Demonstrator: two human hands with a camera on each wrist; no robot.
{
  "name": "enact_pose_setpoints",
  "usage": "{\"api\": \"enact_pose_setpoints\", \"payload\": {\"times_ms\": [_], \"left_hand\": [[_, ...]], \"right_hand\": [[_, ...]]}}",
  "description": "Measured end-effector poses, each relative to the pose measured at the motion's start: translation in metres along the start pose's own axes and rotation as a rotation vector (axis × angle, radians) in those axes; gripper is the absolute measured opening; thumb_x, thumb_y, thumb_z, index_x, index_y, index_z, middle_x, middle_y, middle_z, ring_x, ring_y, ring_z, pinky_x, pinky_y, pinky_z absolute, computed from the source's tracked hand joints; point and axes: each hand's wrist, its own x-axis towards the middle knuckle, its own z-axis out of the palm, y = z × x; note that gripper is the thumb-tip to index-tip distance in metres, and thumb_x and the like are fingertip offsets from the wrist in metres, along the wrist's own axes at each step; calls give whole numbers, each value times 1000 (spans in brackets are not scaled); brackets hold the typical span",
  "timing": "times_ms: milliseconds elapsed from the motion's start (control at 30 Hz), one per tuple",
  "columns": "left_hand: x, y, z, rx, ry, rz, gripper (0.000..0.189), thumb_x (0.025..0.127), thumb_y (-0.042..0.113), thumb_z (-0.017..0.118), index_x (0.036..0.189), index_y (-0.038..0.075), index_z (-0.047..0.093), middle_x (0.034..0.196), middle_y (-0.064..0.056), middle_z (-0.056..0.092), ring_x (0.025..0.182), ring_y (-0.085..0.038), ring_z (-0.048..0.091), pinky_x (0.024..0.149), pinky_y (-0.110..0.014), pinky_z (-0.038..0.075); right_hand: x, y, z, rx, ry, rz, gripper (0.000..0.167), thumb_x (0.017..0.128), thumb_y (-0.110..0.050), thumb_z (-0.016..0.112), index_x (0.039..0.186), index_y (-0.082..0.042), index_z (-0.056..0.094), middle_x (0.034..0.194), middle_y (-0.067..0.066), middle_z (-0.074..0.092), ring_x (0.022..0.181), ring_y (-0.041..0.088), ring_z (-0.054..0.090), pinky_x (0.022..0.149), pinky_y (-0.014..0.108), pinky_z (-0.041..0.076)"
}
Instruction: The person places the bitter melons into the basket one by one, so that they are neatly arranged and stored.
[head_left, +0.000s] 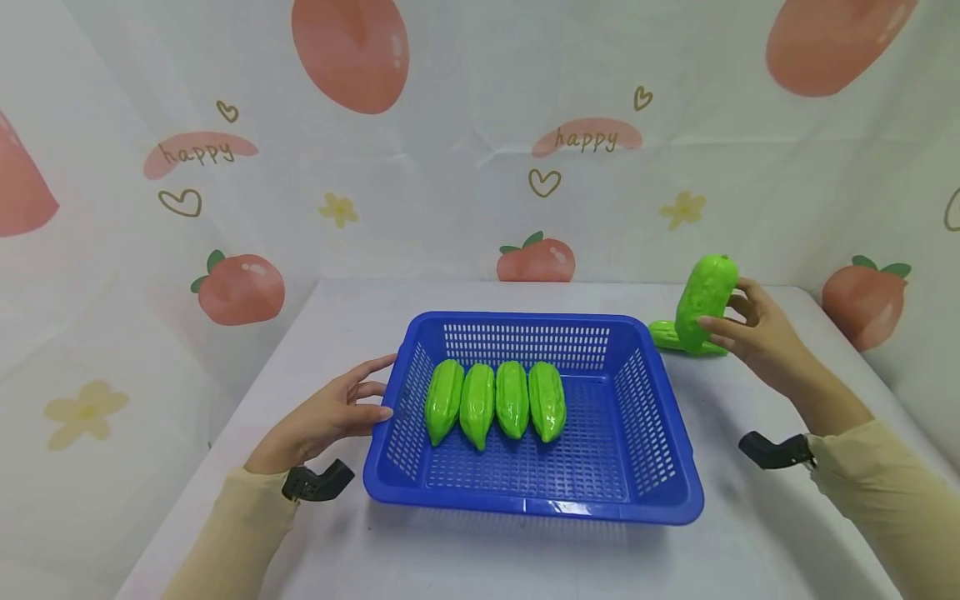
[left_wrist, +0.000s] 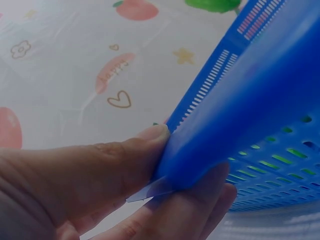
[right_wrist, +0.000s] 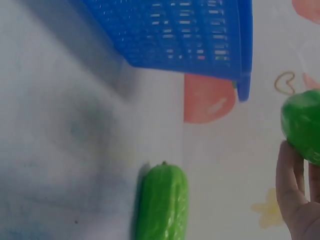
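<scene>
My right hand (head_left: pixel 763 337) grips a shiny green bitter melon (head_left: pixel 706 302) between thumb and fingers, raised off the table at the right. Below and behind it, a second green bitter melon (right_wrist: pixel 162 205) lies on the table, partly hidden in the head view. My left hand (head_left: pixel 330 417) is at the left side of the blue plastic basket (head_left: pixel 525 506). Its thumb and fingers pinch the rim in the left wrist view. Several ridged green bitter melons (head_left: pixel 512 400) lie side by side in the left and middle of the basket, their narrow tips toward me.
A white table (head_left: pixel 480 567) carries the basket. Behind it hangs a white cloth (head_left: pixel 442 192) printed with fruit, hearts and flowers. Each wrist wears a black camera mount (head_left: pixel 318 482). The basket's right portion shows its bare slotted floor.
</scene>
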Motion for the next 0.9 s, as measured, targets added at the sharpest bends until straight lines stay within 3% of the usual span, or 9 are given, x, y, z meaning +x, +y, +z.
{"api": "enact_pose_setpoints", "payload": {"times_ms": [100,200,333,600,900], "left_hand": [[0,0,0,-1,-1,3,85,89,17,69,155,19,16,131,-25,52,103,-31,68,93,-48,53],[0,-1,0,-1,-1,4,85,89,17,69,155,18,16,131,-26,52,103,-31,68,92,-47,54],[1,-1,0,-3,5,-1,85,89,17,70,155,18,16,132,-26,51,103,-31,68,92,-47,54],[2,-1,1,-1,21,-8,85,88,18,70,155,19,17,131,-26,52,102,-31,68,91,-49,54],[3,-3,0,8,22,-5,86,88,19,70,155,19,16,132,-25,52,103,-31,68,92,-49,53]], "right_hand": [[0,-4,7,48,-67,-43,80,90,16,51,147,-30,21,125,2,42,102,7,65,79,21,57],[-1,-8,14,70,-116,-74,89,88,19,50,151,-34,15,125,5,40,100,10,67,78,25,58],[-2,-11,24,86,-149,-114,85,88,21,48,149,-31,18,125,7,42,100,12,67,78,28,59],[-2,-11,46,99,-130,-146,71,93,14,45,145,-29,23,122,6,43,103,10,62,80,27,58],[-3,-2,65,-70,-189,-67,70,95,7,49,149,-28,21,123,4,49,100,10,65,80,25,58]]}}
